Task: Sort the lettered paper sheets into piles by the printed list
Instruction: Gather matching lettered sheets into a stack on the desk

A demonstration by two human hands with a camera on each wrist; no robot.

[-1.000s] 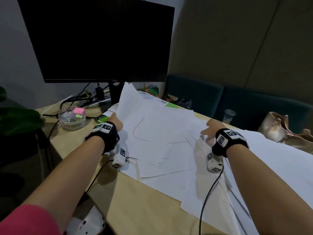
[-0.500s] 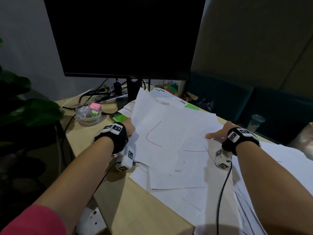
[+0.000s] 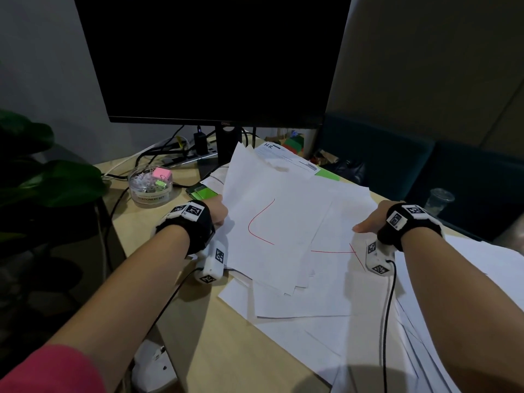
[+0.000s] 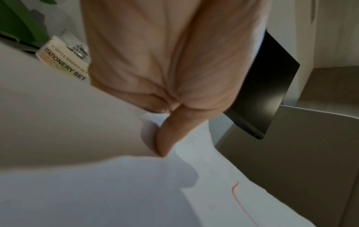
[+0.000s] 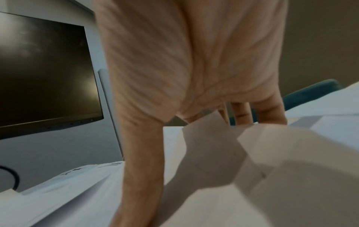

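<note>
Sorting looks barely begun: white lettered paper sheets (image 3: 283, 236) lie overlapped, unsorted on the pale wooden surface (image 3: 226, 350), left hand (image 3: 218, 211) pinching a raised sheaf's edge, right hand (image 3: 374, 219) gripping sheets w/ thumb on top.

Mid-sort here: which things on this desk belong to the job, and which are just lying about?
Job: paper sheets, gripped by left hand; right hand pinching more sheets; printed list.

Lying about: monitor, stationery tub, green notes, plant, cup.
</note>
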